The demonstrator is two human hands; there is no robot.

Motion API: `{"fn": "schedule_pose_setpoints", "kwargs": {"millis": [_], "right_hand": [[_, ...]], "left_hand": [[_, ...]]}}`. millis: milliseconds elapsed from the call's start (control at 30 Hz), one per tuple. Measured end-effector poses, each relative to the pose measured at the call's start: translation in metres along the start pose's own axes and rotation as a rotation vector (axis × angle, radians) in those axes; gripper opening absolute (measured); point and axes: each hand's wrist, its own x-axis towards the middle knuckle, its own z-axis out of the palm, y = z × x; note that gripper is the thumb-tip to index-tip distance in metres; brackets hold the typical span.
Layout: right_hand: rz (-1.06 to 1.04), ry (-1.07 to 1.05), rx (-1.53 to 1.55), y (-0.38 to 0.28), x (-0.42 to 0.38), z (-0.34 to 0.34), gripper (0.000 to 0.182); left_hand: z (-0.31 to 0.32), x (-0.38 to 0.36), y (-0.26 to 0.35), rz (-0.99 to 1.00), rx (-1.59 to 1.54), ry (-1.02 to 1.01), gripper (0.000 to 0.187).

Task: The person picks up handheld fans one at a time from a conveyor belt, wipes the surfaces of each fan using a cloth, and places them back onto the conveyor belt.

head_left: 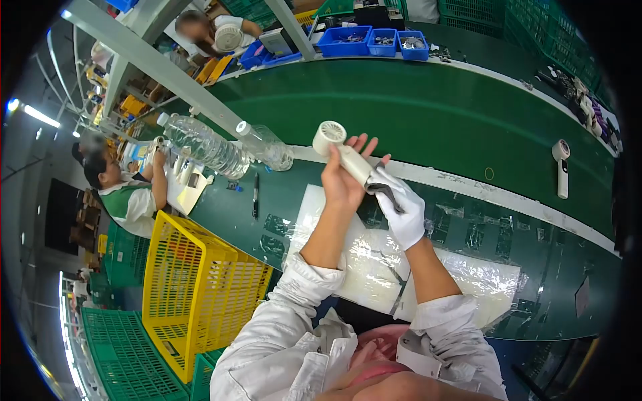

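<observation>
A cream-coloured handheld fan with a round grilled head lies across my bare left hand. My left thumb presses near the fan's neck, and the other fingers show behind the handle. My right hand, in a white glove, pinches a dark grey cloth at the lower end of the handle. The cloth touches the handle end. Below both hands, pale sheets under clear wrap lie on the green table.
Two clear bottles lie tilted at the left, near a black pen. Another fan rests on the green belt. Blue bins line its far side. A yellow crate stands lower left. Other people sit at the left and upper left.
</observation>
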Motion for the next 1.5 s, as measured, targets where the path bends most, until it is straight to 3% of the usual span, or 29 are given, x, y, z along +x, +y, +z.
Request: {"fn": "schedule_pose_setpoints", "kwargs": {"millis": [67, 100, 133, 200, 300, 367, 467, 533, 567, 667, 867, 1100, 1300, 1400, 1500], "right_hand": [[0.175, -0.016, 0.130, -0.003, -0.008, -0.005, 0.020], [0.393, -0.013, 0.207, -0.007, -0.009, -0.011, 0.018], [0.378, 0.039, 0.294, 0.014, -0.019, -0.011, 0.020], [0.564, 0.218, 0.501, -0.007, -0.009, -0.017, 0.022], [0.507, 0.308, 0.605, 0.003, 0.003, -0.026, 0.030], [0.486, 0.399, 0.691, 0.014, 0.005, -0.030, 0.031], [0.517, 0.592, 0.456, 0.020, 0.008, -0.030, 0.027], [0.535, 0.550, 0.496, 0.022, 0.007, -0.033, 0.027], [0.542, 0.527, 0.516, 0.022, 0.006, -0.034, 0.027], [0.551, 0.480, 0.462, 0.030, 0.003, -0.036, 0.027], [0.559, 0.545, 0.511, 0.022, 0.010, -0.031, 0.027], [0.573, 0.524, 0.535, 0.029, 0.009, -0.036, 0.027], [0.577, 0.537, 0.537, 0.031, 0.007, -0.031, 0.028], [0.568, 0.522, 0.504, 0.031, 0.005, -0.034, 0.028], [0.558, 0.520, 0.501, 0.028, 0.006, -0.033, 0.025]], "left_hand": [[0.000, 0.004, 0.010, 0.005, -0.072, 0.139, 0.050], [-0.010, 0.008, 0.016, -0.023, -0.086, 0.193, 0.050], [-0.028, 0.015, 0.021, -0.053, -0.099, 0.248, 0.049], [-0.044, 0.023, 0.028, -0.115, -0.050, 0.211, 0.042], [-0.043, 0.022, 0.030, -0.101, 0.183, 0.252, 0.029], [-0.038, 0.021, 0.026, -0.069, 0.348, 0.259, 0.030], [-0.025, 0.020, 0.026, -0.015, 0.555, 0.229, 0.041], [-0.022, 0.022, 0.024, 0.017, 0.699, 0.190, 0.048], [-0.023, 0.024, 0.024, 0.045, 0.706, 0.199, 0.062], [-0.023, 0.027, 0.023, -0.008, 0.579, 0.244, 0.071], [-0.039, 0.037, 0.026, 0.039, 0.446, 0.087, 0.077], [-0.063, 0.054, 0.019, -0.006, 0.318, -0.041, 0.104], [-0.071, 0.062, 0.025, 0.026, 0.309, -0.002, 0.103], [-0.072, 0.068, 0.026, 0.035, 0.274, 0.296, 0.097], [-0.073, 0.069, 0.027, 0.103, 0.342, 0.357, 0.085]]}}
